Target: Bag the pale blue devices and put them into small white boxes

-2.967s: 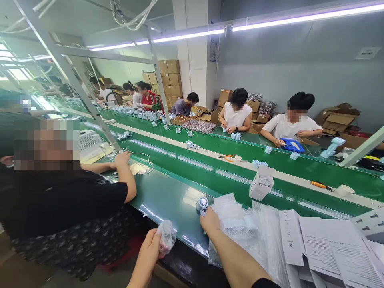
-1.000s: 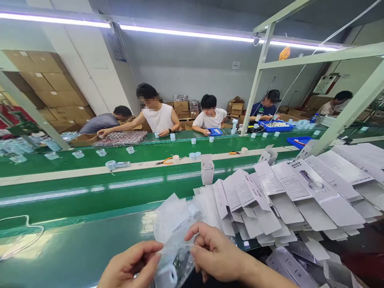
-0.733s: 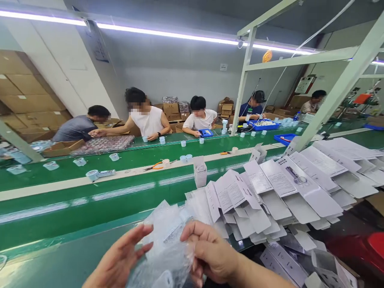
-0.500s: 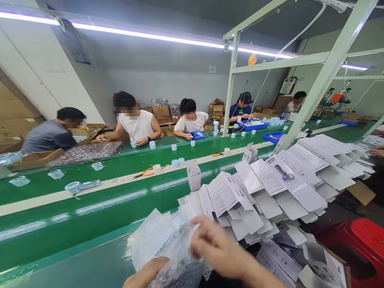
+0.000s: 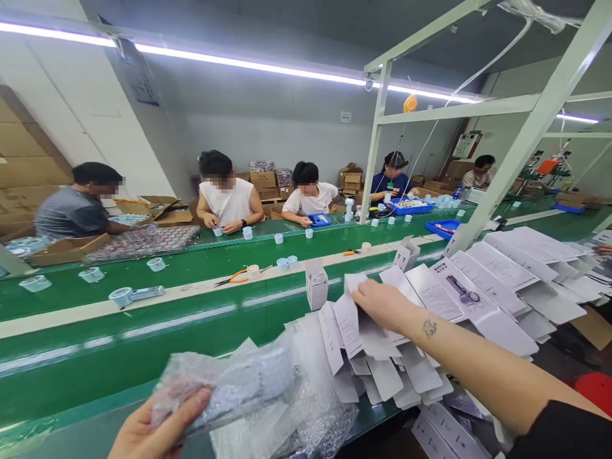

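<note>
Long green counter [image 5: 143, 331] runs across the frame. On its right end, a fanned spread of flat white printed cardboard box blanks [image 5: 478, 280]; right hand [image 5: 382, 305] rests on one, grip hidden. Near edge: left hand [image 5: 153, 430] clasps a clear bubble-wrap pouch [image 5: 229, 382] above loose bubble-wrap bags [image 5: 306, 414].

The bubble-wrap bag [image 5: 224, 389] veils its contents above the left hand's fingers [image 5: 194, 408]; that hand [image 5: 148, 430] is cut by the bottom edge. The right hand's fingers [image 5: 361, 294] hide among flat cartons [image 5: 430, 299].
</note>
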